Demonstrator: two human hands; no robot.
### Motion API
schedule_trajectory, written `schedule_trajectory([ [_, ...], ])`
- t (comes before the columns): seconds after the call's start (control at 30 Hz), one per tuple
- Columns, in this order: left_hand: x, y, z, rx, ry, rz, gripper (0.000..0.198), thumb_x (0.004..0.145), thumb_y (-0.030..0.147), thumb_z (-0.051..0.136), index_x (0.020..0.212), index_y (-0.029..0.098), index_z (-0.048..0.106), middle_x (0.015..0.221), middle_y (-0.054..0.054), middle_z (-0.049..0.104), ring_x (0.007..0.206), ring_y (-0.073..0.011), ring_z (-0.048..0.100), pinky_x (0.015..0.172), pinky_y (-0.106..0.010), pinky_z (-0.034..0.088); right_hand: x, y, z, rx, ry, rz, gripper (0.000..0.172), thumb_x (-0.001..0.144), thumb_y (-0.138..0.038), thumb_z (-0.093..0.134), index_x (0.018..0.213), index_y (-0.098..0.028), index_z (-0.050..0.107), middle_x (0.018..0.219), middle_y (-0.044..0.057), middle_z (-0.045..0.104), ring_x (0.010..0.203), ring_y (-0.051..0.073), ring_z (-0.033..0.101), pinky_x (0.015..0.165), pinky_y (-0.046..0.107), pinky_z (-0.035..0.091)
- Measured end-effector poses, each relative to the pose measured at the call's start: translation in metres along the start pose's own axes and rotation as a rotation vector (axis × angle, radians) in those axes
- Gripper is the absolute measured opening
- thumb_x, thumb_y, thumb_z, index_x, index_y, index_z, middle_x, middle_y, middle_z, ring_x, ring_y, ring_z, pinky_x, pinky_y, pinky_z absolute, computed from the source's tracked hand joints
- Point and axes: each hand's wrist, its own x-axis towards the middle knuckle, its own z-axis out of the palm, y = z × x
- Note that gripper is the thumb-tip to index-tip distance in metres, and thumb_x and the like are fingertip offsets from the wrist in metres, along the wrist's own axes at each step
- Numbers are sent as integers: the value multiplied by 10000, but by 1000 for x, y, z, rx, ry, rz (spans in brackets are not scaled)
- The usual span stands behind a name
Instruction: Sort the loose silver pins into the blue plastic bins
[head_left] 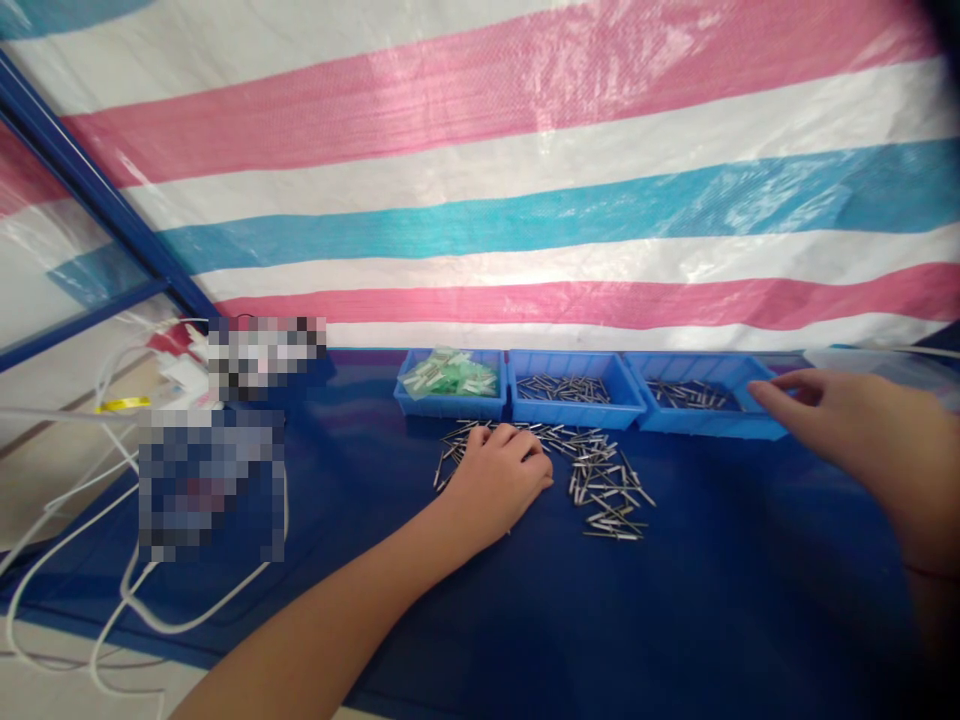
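Observation:
My left hand rests on the blue table among loose blind rivets. Its fingers are curled down and closed, and whatever lies under them is hidden. My right hand hangs over the right end of the right blue bin, its thumb and fingertips drawn together. Anything pinched there is too small to make out. Inside that bin are more blind rivets. The middle blue bin also holds rivets. Small green and white packets fill the left blue bin.
White cables loop over the left side of the table. Near them are blurred-out items and a white plug. A striped plastic sheet hangs behind the bins, and a blue metal frame stands at left.

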Motion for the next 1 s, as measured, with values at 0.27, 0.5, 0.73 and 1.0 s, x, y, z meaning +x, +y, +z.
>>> schedule_trajectory([
  [0.27, 2, 3, -6, -76, 105, -42, 231, 973, 283, 383, 941, 165, 579, 1019, -75, 604, 932, -200, 532, 798, -340, 376, -39, -65, -29, 380, 252, -192, 255, 784, -414, 572, 822, -197, 700, 744, 75, 700, 688, 234, 642, 600, 315, 411],
  [0.5, 8, 6, -13, -1142, 250, -367, 168, 894, 340, 517, 953, 184, 534, 780, -6, 627, 720, -130, 596, 678, -248, 461, -91, -134, -25, 1016, -235, -574, 247, 824, -418, 593, 954, -228, 684, 936, 56, 701, 825, 205, 647, 646, 293, 509],
  [0.73, 12, 6, -10, -1592, 196, -442, 345, 772, 397, 676, 955, 170, 492, 664, 39, 578, 552, -63, 515, 571, -201, 404, -106, -155, -22, 1380, -373, -429, 182, 770, -400, 669, 828, -228, 672, 777, 24, 693, 687, 161, 646, 617, 275, 530],
  [1.0, 13, 8, -10, -1627, 99, -382, 393, 809, 506, 608, 939, 137, 560, 721, -10, 616, 572, -69, 522, 561, -207, 392, -101, -147, -28, 1373, -389, -485, 188, 817, -395, 623, 777, -218, 671, 743, 17, 657, 658, 135, 610, 595, 253, 509],
])
